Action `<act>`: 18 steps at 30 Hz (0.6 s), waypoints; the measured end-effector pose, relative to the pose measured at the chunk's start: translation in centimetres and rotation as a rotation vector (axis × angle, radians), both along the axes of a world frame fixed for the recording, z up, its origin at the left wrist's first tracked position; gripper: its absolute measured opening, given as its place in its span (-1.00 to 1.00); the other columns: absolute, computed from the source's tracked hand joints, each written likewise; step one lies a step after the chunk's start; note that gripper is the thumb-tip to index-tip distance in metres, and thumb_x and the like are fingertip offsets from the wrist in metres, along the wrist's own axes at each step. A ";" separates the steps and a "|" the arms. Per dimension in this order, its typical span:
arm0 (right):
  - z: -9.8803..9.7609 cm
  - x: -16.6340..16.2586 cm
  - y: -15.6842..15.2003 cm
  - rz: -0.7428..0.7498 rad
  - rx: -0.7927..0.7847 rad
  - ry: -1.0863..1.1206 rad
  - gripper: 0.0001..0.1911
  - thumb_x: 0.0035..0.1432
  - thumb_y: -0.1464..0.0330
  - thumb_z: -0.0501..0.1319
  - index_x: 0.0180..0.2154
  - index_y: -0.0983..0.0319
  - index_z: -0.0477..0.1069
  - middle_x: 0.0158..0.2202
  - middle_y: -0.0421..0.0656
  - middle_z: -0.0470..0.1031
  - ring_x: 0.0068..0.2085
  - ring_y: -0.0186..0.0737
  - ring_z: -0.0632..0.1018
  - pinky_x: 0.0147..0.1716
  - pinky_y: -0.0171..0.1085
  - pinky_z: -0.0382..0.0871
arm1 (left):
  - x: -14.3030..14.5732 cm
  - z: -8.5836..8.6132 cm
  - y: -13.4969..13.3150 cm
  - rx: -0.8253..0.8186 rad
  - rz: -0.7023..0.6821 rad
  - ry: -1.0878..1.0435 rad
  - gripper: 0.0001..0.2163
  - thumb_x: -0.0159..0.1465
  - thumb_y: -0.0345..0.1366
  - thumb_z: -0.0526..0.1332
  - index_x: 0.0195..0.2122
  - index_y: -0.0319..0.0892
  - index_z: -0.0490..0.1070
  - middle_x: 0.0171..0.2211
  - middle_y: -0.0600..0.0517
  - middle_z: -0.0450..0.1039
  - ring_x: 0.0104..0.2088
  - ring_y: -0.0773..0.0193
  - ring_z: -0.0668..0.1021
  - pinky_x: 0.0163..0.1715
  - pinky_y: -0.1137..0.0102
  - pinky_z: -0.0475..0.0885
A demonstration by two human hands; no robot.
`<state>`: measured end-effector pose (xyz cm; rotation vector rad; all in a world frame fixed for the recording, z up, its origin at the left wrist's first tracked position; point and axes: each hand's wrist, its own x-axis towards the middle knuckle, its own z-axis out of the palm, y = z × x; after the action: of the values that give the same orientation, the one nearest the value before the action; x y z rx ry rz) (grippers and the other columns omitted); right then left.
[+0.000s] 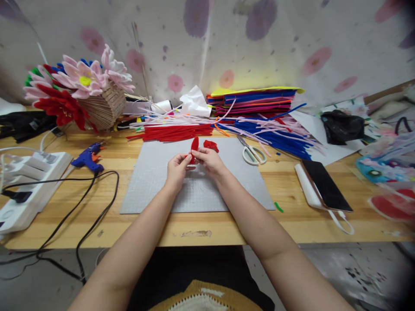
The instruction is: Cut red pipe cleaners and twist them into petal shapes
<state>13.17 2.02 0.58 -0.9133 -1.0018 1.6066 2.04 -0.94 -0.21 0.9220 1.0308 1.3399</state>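
Between my hands, over the grey cutting mat [155, 181], is a red fuzzy pipe cleaner [195, 144] bent into a narrow petal-like loop that points upward. My left hand [177, 171] pinches its lower end between thumb and fingers. From the other side, my right hand [209, 160] pinches the same piece. Just beyond my right hand, a small heap of bent red pipe cleaner pieces [211, 146] lies on the mat. White-handled scissors [254, 156] rest at the mat's upper right edge.
Bundles of red pipe cleaners [178, 132] and blue pipe cleaners [285, 138] lie behind the mat. At left are a blue glue gun [88, 158], a power strip [39, 190], cables, and a basket of fuzzy flowers [105, 103]. A phone [326, 185] lies at right.
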 end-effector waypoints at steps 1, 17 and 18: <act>0.1 0.1 0.0 0.017 -0.006 0.010 -0.72 -0.36 0.24 0.37 -0.57 0.29 0.42 -0.60 -0.26 0.40 -0.56 -0.46 0.34 -0.51 -0.39 0.18 | -0.1 0.0 0.0 -0.017 -0.028 -0.008 -0.70 -0.06 -0.12 0.28 -0.48 -0.25 0.31 -0.54 0.07 0.42 -0.49 0.36 0.51 -0.47 0.42 0.43; -0.4 -0.4 -0.4 0.088 -0.085 0.155 -0.71 -0.36 0.30 0.39 -0.50 0.25 0.40 -0.58 -0.29 0.40 -0.57 -0.47 0.36 -0.56 -0.43 0.19 | -0.5 1.2 0.1 -0.416 -0.217 -0.362 -0.87 0.20 -0.34 0.07 -0.41 -0.21 0.37 -0.63 0.09 0.36 -0.53 0.42 0.51 -0.50 0.50 0.45; -0.3 -0.4 -0.5 0.095 -0.066 0.162 -0.71 -0.37 0.30 0.39 -0.50 0.25 0.40 -0.56 -0.29 0.40 -0.55 -0.47 0.37 -0.54 -0.42 0.20 | -0.7 1.4 0.1 -0.442 -0.237 -0.367 -0.88 0.20 -0.35 0.07 -0.42 -0.21 0.37 -0.63 0.09 0.35 -0.55 0.43 0.50 -0.52 0.51 0.45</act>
<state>12.73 1.51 0.23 -0.7752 -0.8947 1.7724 1.34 -0.88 1.14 0.4286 0.8525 0.9799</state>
